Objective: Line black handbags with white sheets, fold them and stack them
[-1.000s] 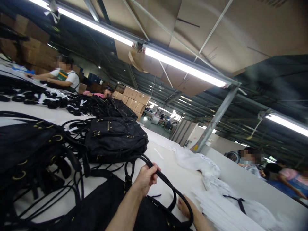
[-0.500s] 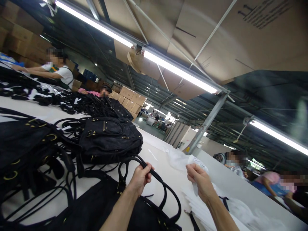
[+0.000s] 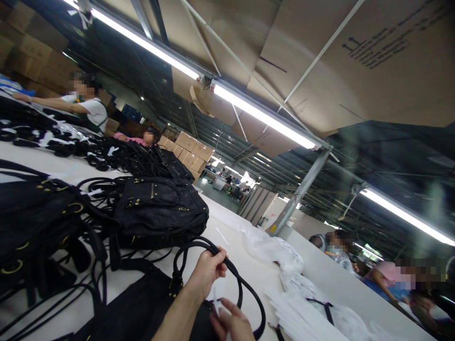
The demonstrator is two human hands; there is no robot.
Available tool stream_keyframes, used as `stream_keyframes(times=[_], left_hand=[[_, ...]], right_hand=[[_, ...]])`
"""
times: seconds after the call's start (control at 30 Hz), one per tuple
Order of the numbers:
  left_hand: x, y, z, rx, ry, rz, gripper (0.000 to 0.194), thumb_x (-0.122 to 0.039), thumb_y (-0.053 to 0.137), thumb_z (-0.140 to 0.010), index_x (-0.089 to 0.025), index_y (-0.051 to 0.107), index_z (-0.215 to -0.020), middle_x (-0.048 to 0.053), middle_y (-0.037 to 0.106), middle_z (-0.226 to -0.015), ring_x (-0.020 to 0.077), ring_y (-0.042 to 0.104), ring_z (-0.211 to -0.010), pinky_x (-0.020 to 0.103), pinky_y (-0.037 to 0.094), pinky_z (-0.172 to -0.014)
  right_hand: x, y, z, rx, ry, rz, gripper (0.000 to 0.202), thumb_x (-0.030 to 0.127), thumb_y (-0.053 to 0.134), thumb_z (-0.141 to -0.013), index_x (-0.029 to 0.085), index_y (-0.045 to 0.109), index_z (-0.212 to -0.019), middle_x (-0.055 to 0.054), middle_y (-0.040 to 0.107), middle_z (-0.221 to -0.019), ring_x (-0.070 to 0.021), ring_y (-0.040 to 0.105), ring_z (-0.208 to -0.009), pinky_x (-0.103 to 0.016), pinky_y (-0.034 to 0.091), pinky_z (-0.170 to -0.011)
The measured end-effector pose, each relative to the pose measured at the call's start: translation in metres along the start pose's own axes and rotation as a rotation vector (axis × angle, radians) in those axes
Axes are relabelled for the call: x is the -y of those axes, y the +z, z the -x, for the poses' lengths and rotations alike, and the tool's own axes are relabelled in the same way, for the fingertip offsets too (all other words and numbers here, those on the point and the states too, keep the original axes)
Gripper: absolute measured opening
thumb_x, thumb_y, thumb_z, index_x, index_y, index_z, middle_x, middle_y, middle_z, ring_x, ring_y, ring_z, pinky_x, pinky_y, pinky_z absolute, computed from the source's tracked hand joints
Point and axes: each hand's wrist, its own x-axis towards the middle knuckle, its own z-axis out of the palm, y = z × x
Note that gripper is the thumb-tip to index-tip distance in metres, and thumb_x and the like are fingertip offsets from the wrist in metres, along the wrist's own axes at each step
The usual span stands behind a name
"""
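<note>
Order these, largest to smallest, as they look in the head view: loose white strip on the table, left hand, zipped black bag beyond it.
1. Black bag
2. Left hand
3. White strip

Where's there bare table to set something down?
Mainly on the table between the middle bag and the plastic, around a thin white strip; a narrower patch separates the left bag from the black straps. It's crowded lower left with bags and cords, lower right with white sheets, and around your hands.

Two arrows (image 3: 351, 44) mark overhead cardboard (image 3: 320, 85), lettering (image 3: 386, 52) illegible.
</note>
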Motion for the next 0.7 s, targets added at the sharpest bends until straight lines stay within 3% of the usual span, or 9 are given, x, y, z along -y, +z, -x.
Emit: stream_keyframes(times=[0.07,0.13,0.2,0.27,0.37,0.47,0.57,0.7], left_hand=[[0.002,0.002,0.000,-0.032,0.007,-0.047,0.031,-0.030,0.080,-0.067,-0.015,0.057,-0.081,-0.003,0.057,-0.061,0.0076,0.050,-0.047,0.017,0.038,-0.043],[0.005,0.001,-0.002,-0.072,0.010,-0.128,0.028,-0.032,0.077,-0.068,-0.015,0.057,-0.077,-0.006,0.050,-0.048,0.0074,0.043,-0.039,0.017,0.031,-0.038],[0.007,0.000,-0.006,-0.130,0.023,-0.228,0.024,-0.032,0.073,-0.070,-0.016,0.057,-0.070,-0.008,0.041,-0.038,0.0067,0.034,-0.032,0.017,0.023,-0.034],[0.007,-0.002,-0.010,-0.197,0.054,-0.322,0.019,-0.030,0.069,-0.073,-0.016,0.056,-0.069,-0.009,0.037,-0.036,0.0070,0.032,-0.031,0.018,0.024,-0.034],[0.006,-0.002,-0.013,-0.260,0.102,-0.466,0.011,-0.026,0.061,-0.077,-0.017,0.057,-0.073,-0.007,0.044,-0.043,0.0098,0.040,-0.035,0.020,0.032,-0.037],[0.003,-0.003,-0.007,-0.283,0.178,-0.681,0.011,-0.026,0.060,-0.078,-0.017,0.058,-0.073,-0.001,0.057,-0.055,0.0145,0.054,-0.049,0.023,0.038,-0.046],[-0.006,-0.003,0.006,-0.288,0.262,-0.974,0.024,-0.036,0.063,-0.079,-0.019,0.058,-0.062,0.002,0.059,-0.059,0.0201,0.060,-0.062,0.029,0.041,-0.058],[-0.022,0.006,0.023,-0.314,0.346,-1.302,0.039,-0.044,0.058,-0.084,-0.020,0.052,-0.053,0.004,0.055,-0.057,0.0264,0.059,-0.067,0.037,0.040,-0.069]], right_hand=[[0.010,0.022,-0.015,-0.089,-0.159,-0.251,0.045,0.022,0.089,-0.041,0.020,0.062,-0.077,-0.002,0.071,-0.074,-0.0187,0.071,-0.076,-0.026,0.059,-0.075],[0.021,0.049,-0.030,-0.079,-0.278,-0.390,0.040,0.021,0.087,-0.043,0.020,0.061,-0.072,0.001,0.070,-0.071,-0.0141,0.069,-0.069,-0.020,0.058,-0.068],[0.029,0.073,-0.042,-0.023,-0.309,-0.446,0.034,0.027,0.085,-0.047,0.020,0.060,-0.069,0.002,0.070,-0.068,-0.0124,0.067,-0.062,-0.019,0.055,-0.057],[0.032,0.088,-0.049,0.022,-0.304,-0.480,0.031,0.036,0.083,-0.053,0.020,0.061,-0.069,0.001,0.071,-0.068,-0.0145,0.067,-0.062,-0.021,0.054,-0.054],[0.030,0.093,-0.048,0.069,-0.293,-0.518,0.029,0.040,0.080,-0.059,0.020,0.063,-0.071,0.000,0.072,-0.070,-0.0173,0.070,-0.073,-0.024,0.057,-0.064],[0.025,0.086,-0.038,0.066,-0.294,-0.617,0.030,0.031,0.084,-0.053,0.020,0.064,-0.073,0.002,0.073,-0.072,-0.0159,0.071,-0.076,-0.024,0.057,-0.071],[0.024,0.082,-0.028,0.023,-0.345,-0.722,0.042,0.020,0.086,-0.046,0.022,0.065,-0.082,0.004,0.074,-0.076,-0.0141,0.071,-0.077,-0.022,0.057,-0.074],[0.027,0.086,-0.021,0.049,-0.392,-0.678,0.056,0.016,0.085,-0.050,0.024,0.062,-0.101,0.004,0.075,-0.086,-0.0135,0.072,-0.085,-0.022,0.056,-0.078]])
